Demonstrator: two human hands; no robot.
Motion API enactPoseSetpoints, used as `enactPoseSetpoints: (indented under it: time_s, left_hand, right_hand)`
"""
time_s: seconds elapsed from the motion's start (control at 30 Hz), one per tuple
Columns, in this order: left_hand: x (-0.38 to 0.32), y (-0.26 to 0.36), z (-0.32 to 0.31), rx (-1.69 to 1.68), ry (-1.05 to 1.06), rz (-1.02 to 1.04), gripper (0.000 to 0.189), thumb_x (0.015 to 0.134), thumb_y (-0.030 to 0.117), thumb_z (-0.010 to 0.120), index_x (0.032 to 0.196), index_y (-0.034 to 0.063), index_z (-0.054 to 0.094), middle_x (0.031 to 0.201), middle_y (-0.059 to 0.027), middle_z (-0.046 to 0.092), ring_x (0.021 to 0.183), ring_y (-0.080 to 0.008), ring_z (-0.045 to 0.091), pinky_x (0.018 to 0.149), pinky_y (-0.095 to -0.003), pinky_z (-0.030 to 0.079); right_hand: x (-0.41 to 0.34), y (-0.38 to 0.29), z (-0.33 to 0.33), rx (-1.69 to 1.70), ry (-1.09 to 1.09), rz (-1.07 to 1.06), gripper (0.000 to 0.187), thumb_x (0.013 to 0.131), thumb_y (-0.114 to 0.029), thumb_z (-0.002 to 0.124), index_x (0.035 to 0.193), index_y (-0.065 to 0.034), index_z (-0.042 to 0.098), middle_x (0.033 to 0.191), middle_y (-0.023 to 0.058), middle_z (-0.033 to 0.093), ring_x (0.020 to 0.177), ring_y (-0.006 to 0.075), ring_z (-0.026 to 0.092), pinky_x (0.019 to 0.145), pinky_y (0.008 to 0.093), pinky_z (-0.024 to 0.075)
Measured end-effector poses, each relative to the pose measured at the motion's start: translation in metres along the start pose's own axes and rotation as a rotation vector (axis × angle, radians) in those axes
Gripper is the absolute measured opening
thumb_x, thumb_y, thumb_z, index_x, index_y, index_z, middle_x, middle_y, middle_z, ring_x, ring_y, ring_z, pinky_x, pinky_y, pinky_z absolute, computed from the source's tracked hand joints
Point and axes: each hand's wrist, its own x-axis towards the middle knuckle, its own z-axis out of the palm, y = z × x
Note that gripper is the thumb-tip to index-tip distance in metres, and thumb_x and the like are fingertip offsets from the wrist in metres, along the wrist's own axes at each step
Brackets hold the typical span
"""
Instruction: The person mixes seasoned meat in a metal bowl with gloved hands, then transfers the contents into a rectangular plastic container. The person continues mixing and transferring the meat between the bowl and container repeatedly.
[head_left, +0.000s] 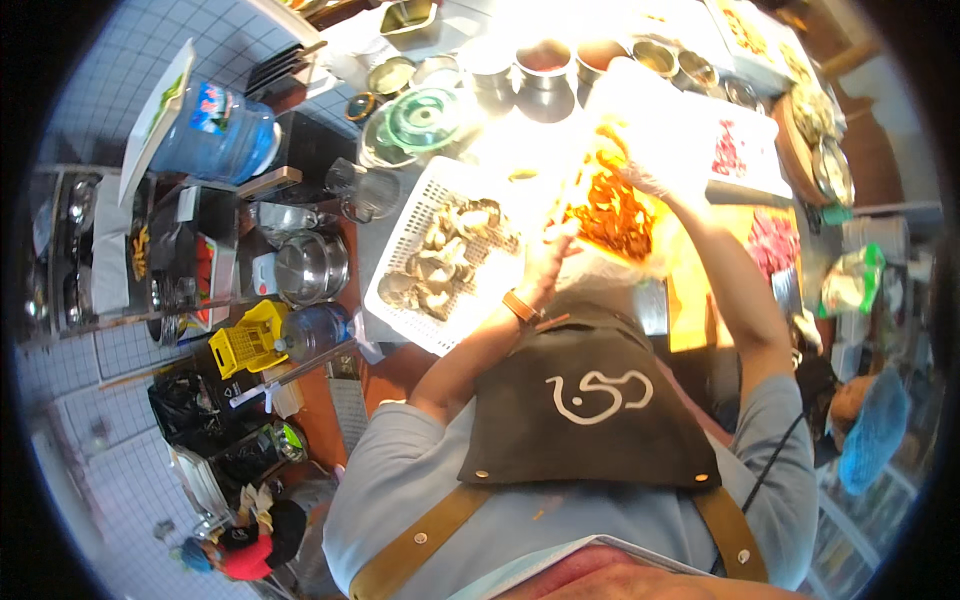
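Note:
In front of me is a tray of glossy orange-red food pieces (619, 217), partly washed out by glare. At its near left edge is my left hand (551, 259), its fingers curled against the rim. My right hand (645, 180), in a thin clear glove, reaches in at the food's right side; its fingertips are hidden by glare and food. To the left, a white perforated plastic basket (390, 274) holds greyish-white food pieces (439, 262). A yellow cutting board (694, 307) lies to the right, with pink sliced meat (772, 240) at its far right.
Several steel pots (546, 82) line the back of the counter. A green-lidded container (426, 118) stands behind the basket. Beyond the board is a white tray (765, 135) with red pieces. A knife blade (786, 289) lies near the meat. People are at far right (855, 420) and lower left (251, 551).

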Motion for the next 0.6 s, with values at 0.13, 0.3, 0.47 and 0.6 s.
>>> enactPoseSetpoints:
  time_s: [0.13,0.3,0.47,0.6]
  left_hand:
    - [0.011,0.006,0.02,-0.093,-0.107,-0.061,0.079,0.102,0.036,0.08,0.167,0.0074,0.046,0.142,-0.0098,0.065,0.126,-0.0209,0.066,0.095,-0.0411,0.066]
    - [0.009,0.013,0.006,-0.075,-0.023,0.023,0.076,0.104,0.032,0.079,0.17,0.0119,0.045,0.147,-0.0078,0.064,0.129,-0.0206,0.066,0.097,-0.0392,0.064]
    - [0.01,0.022,0.006,-0.124,-0.013,0.062,0.075,0.104,0.027,0.082,0.169,0.0168,0.048,0.148,-0.0047,0.062,0.123,-0.0196,0.07,0.093,-0.0359,0.063]
    - [0.015,0.016,0.016,-0.121,0.04,0.085,0.078,0.102,0.023,0.084,0.17,0.0165,0.046,0.148,-0.0051,0.062,0.121,-0.0178,0.07,0.092,-0.0341,0.063]
  right_hand:
    - [-0.004,-0.004,0.017,0.076,-0.161,0.078,0.028,0.093,-0.028,0.076,0.109,-0.0058,0.081,0.1,0.0235,0.079,0.095,0.0405,0.077,0.085,0.0513,0.0599]
    - [-0.026,-0.013,0.001,0.241,-0.29,-0.136,0.029,0.096,-0.032,0.077,0.113,-0.0088,0.081,0.102,0.0212,0.078,0.101,0.0395,0.075,0.092,0.0519,0.0583]
    - [-0.027,0.068,0.026,0.067,-0.238,0.316,0.056,0.103,-0.053,0.073,0.128,-0.0021,0.075,0.117,0.026,0.078,0.11,0.0428,0.074,0.099,0.053,0.0582]
    - [-0.06,0.023,0.054,0.809,-0.274,0.426,0.056,0.103,-0.035,0.079,0.143,0.0011,0.066,0.134,0.0188,0.077,0.125,0.0299,0.071,0.111,0.0451,0.0555]
